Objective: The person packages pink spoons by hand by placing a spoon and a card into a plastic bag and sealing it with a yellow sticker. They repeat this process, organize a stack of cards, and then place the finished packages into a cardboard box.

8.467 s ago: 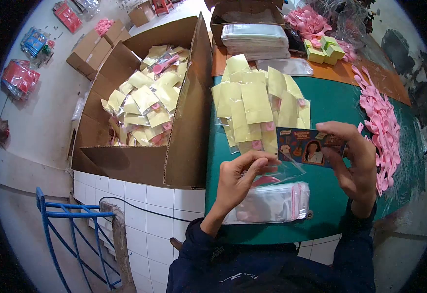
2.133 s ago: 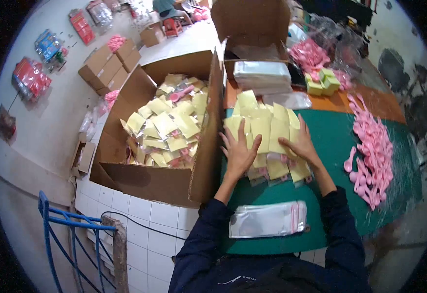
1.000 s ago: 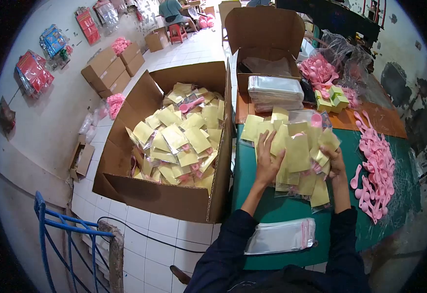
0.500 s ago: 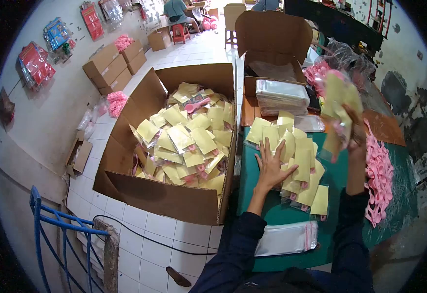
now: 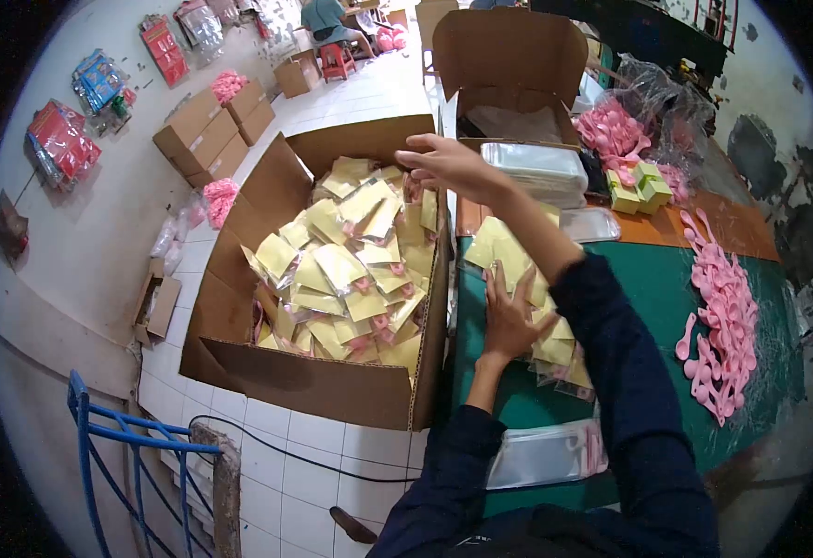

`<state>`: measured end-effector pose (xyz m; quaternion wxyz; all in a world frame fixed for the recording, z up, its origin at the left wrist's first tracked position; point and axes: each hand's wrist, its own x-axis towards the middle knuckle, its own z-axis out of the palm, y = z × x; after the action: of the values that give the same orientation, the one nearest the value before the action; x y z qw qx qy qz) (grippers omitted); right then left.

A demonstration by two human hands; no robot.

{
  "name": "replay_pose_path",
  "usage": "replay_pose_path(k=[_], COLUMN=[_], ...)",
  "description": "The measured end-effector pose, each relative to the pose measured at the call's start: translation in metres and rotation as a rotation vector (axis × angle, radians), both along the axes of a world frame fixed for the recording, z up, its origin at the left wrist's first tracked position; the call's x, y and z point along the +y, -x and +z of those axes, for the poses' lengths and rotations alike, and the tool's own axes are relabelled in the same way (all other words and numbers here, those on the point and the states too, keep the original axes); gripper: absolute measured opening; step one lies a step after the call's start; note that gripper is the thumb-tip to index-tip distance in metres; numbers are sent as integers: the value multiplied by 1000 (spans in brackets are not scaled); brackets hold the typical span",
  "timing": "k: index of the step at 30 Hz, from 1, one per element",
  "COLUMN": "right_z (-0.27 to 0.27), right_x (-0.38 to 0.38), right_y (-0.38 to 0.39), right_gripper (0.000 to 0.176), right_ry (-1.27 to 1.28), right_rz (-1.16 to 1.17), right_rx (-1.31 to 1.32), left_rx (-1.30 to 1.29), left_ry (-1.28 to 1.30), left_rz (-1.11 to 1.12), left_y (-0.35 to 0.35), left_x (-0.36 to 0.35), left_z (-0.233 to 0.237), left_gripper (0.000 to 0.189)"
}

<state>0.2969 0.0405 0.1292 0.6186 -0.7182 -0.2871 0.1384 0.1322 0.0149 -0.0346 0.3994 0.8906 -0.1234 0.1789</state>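
My left hand [image 5: 510, 321] presses with fingers spread on a pile of clear packets with yellow cards [image 5: 508, 244] on the green table. Above the right rim of a large cardboard box [image 5: 313, 379] reaches my right hand [image 5: 453, 167], its fingers stretched out and nothing seen in them. Many similar packets [image 5: 337, 265] fill the box, with pink pieces showing in some. My right forearm hides part of the pile on the table. Pink spoons [image 5: 724, 316] lie heaped to the right, away from both hands.
Stacked clear bags [image 5: 535, 169] sit behind the pile, and more clear bags [image 5: 548, 454] lie at the table's front. Yellow card stacks [image 5: 643, 191] stand near a pink heap [image 5: 614, 130]. A blue metal rail [image 5: 137, 432] is at lower left. A person [image 5: 324, 20] sits far back.
My right hand has swung left from the table's right side to above the box and released its bunch of packets. Packets now cover the pink spoon seen in the box. My left hand stays on the pile.
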Motion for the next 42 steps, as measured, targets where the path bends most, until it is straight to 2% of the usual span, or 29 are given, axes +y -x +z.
replay_pose_path(k=[1, 2, 3, 4, 5, 6, 7, 9, 12, 14, 18, 21, 23, 26, 29, 32, 33, 36, 42], right_z=[11, 4, 12, -1, 1, -22, -36, -73, -113, -123, -131, -127, -126, -117, -119, -115, -113, -112, -86], right_x=[-27, -58, -91, -129, -164, -199, -231, -278, -282, -263, -218, -197, -193, -190, -194, -203, -206, -210, -236], right_y=[27, 37, 67, 85, 114, 134, 156, 201, 234, 221, 179, 165, 165, 171, 173, 172, 171, 167, 169], right_gripper=[58, 50, 47, 50, 55, 63, 73, 91, 99, 102, 102, 100, 96, 89, 81, 72, 69, 64, 62], right_ry=[-18, 66, 180, 307, 514, 463, 625, 908, 508, 529, 556, 149, 18, -199, -355, -356, -334, -310, -382], right_rz=[67, 105, 146, 117, 60, -86, -193, -482, -661, -678, -733, -661, -634, -597, -538, -507, -502, -545, -554], right_rx=[54, -70, -170, -303, -304, -228, -390, -254, 57, 17, -112, 171, 170, 254, 318, 352, 361, 298, 347], left_rx=[32, 64, -9, -3, 1, 3, -67, 15, 164, 266, 452, 410, 332, 352, 508, 394, 336, 143, 271], left_ry=[-9, -18, 35, 70, 105, 142, 115, 239, 336, 351, 373, 390, 346, 708, 1011, 904, 780, 807, 985], left_rz=[21, 41, 49, 45, 42, 42, 72, 133, 163, 140, -175, -215, -202, -403, -501, -439, -426, -309, -169], left_y=[-2, -2, 0, 2, 2, 0, -4, -8, -5, -5, -4, -1, -2, -11, 4, 1, -2, -5, -12], left_x=[-2, -5, -5, -4, -1, 1, 3, 7, 8, 10, 11, 5, 6, 1, -3, -11, -12, -21, 1], left_z=[0, 0, -1, 0, 4, 6, 3, 4, 4, 7, 11, 15, 13, -9, 26, 13, 9, 3, 3], left_gripper=[81, 81, 78, 77, 76, 75, 72, 71, 72, 74, 82, 78, 73, 67, 63, 67, 69, 69, 59])
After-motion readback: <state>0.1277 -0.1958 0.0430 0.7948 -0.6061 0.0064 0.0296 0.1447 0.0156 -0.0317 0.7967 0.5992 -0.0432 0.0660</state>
